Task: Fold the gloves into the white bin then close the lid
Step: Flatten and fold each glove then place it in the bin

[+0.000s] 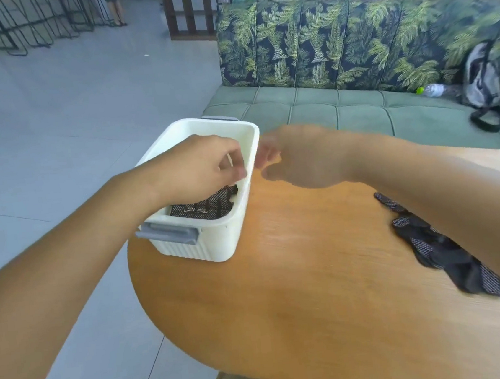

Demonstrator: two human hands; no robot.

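Note:
A white ribbed bin with grey handles stands open at the left end of the wooden table. A folded black dotted glove lies inside it. My left hand hovers over the bin with curled fingers and holds nothing that I can see. My right hand, blurred, is just right of the bin's rim above the table, with its fingers loosely curled and nothing in it. More black dotted gloves lie on the table under my right forearm. No lid is in view.
A green sofa with leaf-print cushions stands behind the table, with a backpack and a plastic bottle on it. A person sits beyond the sofa. Grey tiled floor lies to the left.

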